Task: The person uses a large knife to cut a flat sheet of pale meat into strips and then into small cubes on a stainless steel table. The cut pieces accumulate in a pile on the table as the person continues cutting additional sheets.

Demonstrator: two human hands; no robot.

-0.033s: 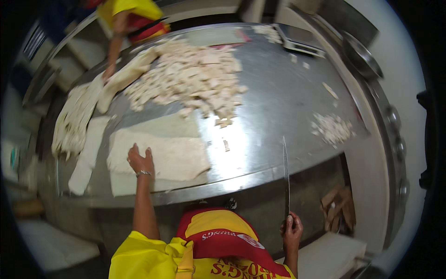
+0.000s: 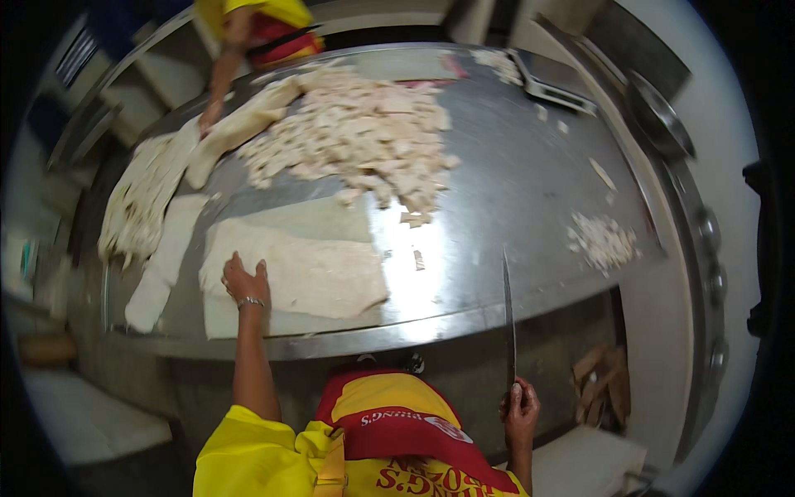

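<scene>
A pale, floppy slab (image 2: 323, 277), perhaps animal skin or fat, lies across a whitish cutting board (image 2: 306, 217) at the table's near left. My left hand (image 2: 244, 282), fingers spread, rests on the slab's left part and wears a bracelet on the wrist. Off the table's near edge, on the right, my right hand (image 2: 519, 407) is closed round the handle of a long knife (image 2: 509, 315). Its narrow blade points away from me, the tip over the metal table, apart from the slab.
Beyond the board spreads a large heap of pale cut pieces (image 2: 356, 132). More long strips (image 2: 166, 265) lie at the left, where another person's hand (image 2: 209, 118) touches one. Small white bits (image 2: 603, 243) and a scale (image 2: 553, 79) are on the right of the metal table (image 2: 513, 166).
The view has shifted slightly, so the table and its contents sit a little further right and higher. My left hand stays on the slab; my right still holds the knife.
</scene>
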